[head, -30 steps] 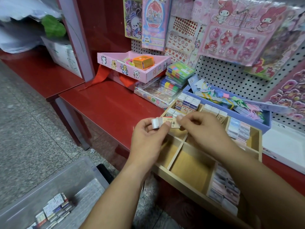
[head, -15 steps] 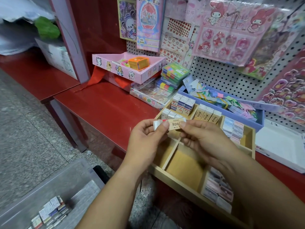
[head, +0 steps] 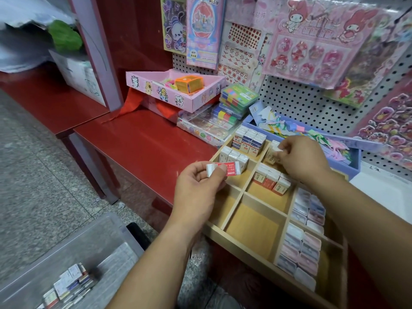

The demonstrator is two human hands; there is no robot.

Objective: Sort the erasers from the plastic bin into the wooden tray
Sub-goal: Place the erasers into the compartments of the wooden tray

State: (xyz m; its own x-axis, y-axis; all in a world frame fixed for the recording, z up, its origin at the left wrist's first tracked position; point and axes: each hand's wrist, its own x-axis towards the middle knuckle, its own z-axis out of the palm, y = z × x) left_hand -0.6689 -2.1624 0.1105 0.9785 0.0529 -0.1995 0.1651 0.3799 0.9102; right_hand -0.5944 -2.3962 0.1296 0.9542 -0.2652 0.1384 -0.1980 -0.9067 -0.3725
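Red-sleeved eraser (head: 229, 169), long axis left-to-right, pinched between thumb and fingers of the left hand (head: 196, 188) over the left edge of the wooden tray (head: 252, 230), matching red erasers (head: 270, 181) just rightward; right hand (head: 301, 159) pinches a pale eraser (head: 276, 149) over a farther compartment.

One wooden tray (head: 252, 230) is sitting on one red table (head: 145, 141), and one plastic bin (head: 75, 250) is standing below. Two hands are working: the left hand (head: 196, 190) is pinching one red eraser (head: 229, 171), the right hand (head: 303, 161) one pale eraser (head: 277, 148).
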